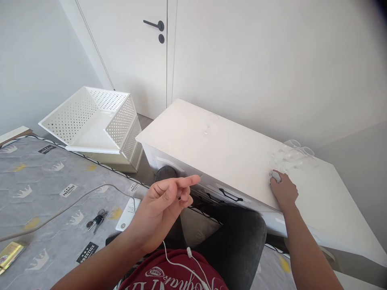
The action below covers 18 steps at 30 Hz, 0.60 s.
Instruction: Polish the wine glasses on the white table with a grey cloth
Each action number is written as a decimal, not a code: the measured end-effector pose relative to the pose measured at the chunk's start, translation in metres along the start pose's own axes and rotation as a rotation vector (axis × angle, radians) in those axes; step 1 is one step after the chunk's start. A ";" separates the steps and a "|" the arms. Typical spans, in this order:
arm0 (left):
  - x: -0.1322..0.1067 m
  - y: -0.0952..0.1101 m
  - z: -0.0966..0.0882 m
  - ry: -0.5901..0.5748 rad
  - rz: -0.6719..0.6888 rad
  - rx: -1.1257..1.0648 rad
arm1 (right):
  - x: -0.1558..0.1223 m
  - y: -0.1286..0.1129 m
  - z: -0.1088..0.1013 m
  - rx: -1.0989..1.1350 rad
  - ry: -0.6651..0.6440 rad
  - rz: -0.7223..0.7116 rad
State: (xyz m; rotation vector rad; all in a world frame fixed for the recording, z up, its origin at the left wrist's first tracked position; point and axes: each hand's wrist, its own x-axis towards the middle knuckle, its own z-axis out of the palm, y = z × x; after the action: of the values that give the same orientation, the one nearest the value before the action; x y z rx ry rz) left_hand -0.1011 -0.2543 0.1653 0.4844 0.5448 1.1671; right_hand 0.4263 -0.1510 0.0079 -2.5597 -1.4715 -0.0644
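Observation:
My left hand [165,208] hovers over my lap, in front of the dresser. Its index finger is stretched out and the other fingers are loosely bent; I see nothing held in it. A tiny dark line shows at its fingertip, too small to make out. My right hand [284,190] is down on the white dresser top [193,133], fingers closed around a small greyish-white crumpled wad [275,176]. Just beyond that hand lies a group of clear, transparent pieces [292,160], their outlines faint. Another pair of clear pieces [207,129] lies farther left on the dresser.
White perforated stacking baskets [90,139] stand left of the dresser. A grey mattress [57,189] holds keys [97,220], a white device [127,215], a cable [75,195] and a gold packet [11,255]. Black drawer handles [231,195] stick out in front. A door [130,52] is behind.

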 end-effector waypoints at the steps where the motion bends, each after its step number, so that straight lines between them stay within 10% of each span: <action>1: 0.002 0.001 -0.001 -0.001 0.005 -0.013 | 0.005 -0.003 0.000 0.001 -0.021 0.040; 18: 0.016 0.010 -0.014 0.168 -0.046 0.049 | 0.028 -0.025 0.001 0.034 -0.032 0.071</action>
State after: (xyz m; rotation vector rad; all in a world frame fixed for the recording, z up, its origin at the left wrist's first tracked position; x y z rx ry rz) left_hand -0.1126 -0.2345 0.1584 0.4160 0.7276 1.1590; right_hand 0.4184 -0.1147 0.0139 -2.5943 -1.3791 0.0122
